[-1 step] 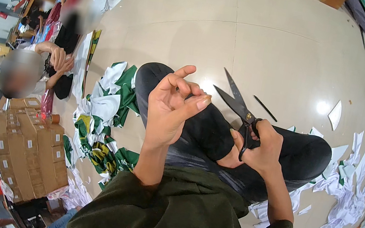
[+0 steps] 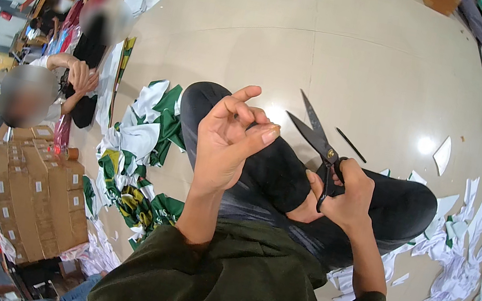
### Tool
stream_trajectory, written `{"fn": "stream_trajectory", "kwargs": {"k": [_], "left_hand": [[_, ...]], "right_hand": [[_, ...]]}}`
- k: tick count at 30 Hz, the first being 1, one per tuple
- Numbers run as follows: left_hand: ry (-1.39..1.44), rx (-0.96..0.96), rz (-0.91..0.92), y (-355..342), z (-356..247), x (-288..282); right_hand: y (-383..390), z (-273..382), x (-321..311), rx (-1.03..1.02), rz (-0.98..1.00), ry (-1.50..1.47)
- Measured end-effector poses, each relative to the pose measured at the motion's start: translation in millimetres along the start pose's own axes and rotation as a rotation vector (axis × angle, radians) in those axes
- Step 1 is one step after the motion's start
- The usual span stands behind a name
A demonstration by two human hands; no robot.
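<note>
I sit cross-legged on the floor in black trousers [image 2: 386,205] and a dark green top. My left hand [image 2: 226,144] is raised over my left knee. Its fingers curl in toward the thumb, and I see nothing between them. My right hand [image 2: 345,198] rests over my lap and grips the handles of black scissors [image 2: 318,140]. The blades are spread apart and point up and to the left, with nothing between them. The two hands are apart and do not touch.
Green and white cloth pieces [image 2: 147,134] lie piled on the tiled floor at my left. White scraps [image 2: 461,254] cover the floor at my right. A thin black stick [image 2: 351,145] lies beyond the scissors. Cardboard boxes [image 2: 40,192] are stacked at lower left. Other people [image 2: 76,79] sit at upper left.
</note>
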State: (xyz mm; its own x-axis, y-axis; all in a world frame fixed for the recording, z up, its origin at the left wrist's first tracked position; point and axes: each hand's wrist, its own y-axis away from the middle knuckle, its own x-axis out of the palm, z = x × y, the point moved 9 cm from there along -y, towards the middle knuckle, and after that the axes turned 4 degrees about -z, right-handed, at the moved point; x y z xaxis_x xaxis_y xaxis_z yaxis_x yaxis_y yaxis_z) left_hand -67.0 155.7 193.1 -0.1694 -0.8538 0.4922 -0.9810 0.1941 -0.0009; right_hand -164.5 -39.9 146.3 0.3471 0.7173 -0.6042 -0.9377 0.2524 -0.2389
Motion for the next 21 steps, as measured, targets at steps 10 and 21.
{"fn": "stream_trajectory", "kwargs": {"k": [10, 21], "left_hand": [[-0.181, 0.216, -0.221, -25, -44, -91], [-1.067, 0.783, -1.085, 49, -178, -303]], "right_hand": [[-30, -74, 53, 0.189, 0.073, 0.141], [-13, -115, 86, 0.232, 0.215, 0.233]]}}
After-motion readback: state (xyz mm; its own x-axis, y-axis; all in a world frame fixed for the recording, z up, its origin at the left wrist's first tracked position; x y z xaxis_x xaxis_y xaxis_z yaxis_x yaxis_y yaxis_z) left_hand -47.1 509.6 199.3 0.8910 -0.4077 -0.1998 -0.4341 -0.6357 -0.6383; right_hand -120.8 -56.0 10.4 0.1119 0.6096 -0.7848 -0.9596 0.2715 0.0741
